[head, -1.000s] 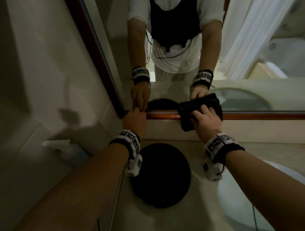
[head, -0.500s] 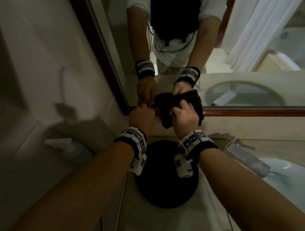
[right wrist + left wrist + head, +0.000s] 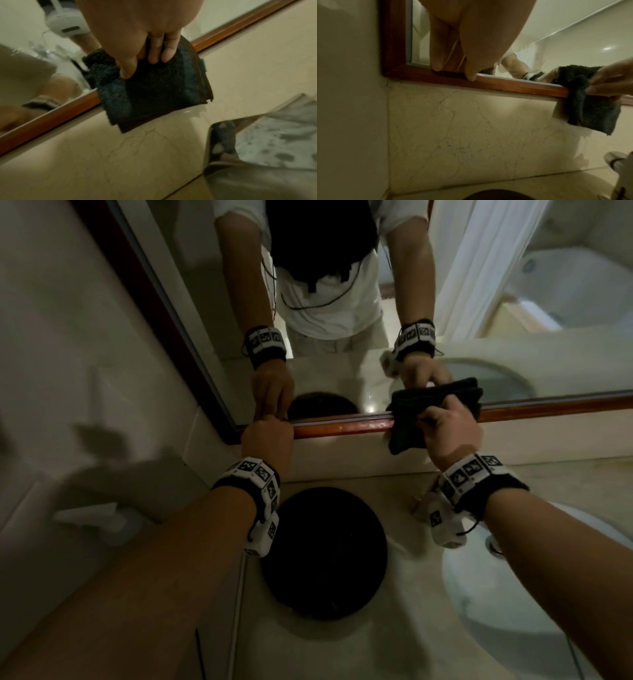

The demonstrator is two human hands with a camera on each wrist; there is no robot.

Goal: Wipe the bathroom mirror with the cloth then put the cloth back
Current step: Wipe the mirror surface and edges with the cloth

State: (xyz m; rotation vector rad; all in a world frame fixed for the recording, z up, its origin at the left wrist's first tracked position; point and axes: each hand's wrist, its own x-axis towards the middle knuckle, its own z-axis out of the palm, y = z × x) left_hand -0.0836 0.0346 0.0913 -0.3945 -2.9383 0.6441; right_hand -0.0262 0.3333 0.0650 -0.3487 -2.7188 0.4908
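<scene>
At the bottom left corner of the mirror (image 3: 342,364), the left hand (image 3: 269,436) rests its fingertips (image 3: 436,65) on the wooden frame (image 3: 505,83); the fingers are bent but grasp nothing. Further right along the bottom edge, the right hand (image 3: 448,433) presses the folded dark cloth (image 3: 154,89) against frame and lower glass, thumb and fingers clamped on it.

Risks, as judged:
- The cloth straddles the frame; strokes held this low would clean wood and leave the glass above unwiped.
- The loose lower fold hangs over the wall tile; it could snag on the frame.
- The bracing fingertips could smear the corner glass.
</scene>
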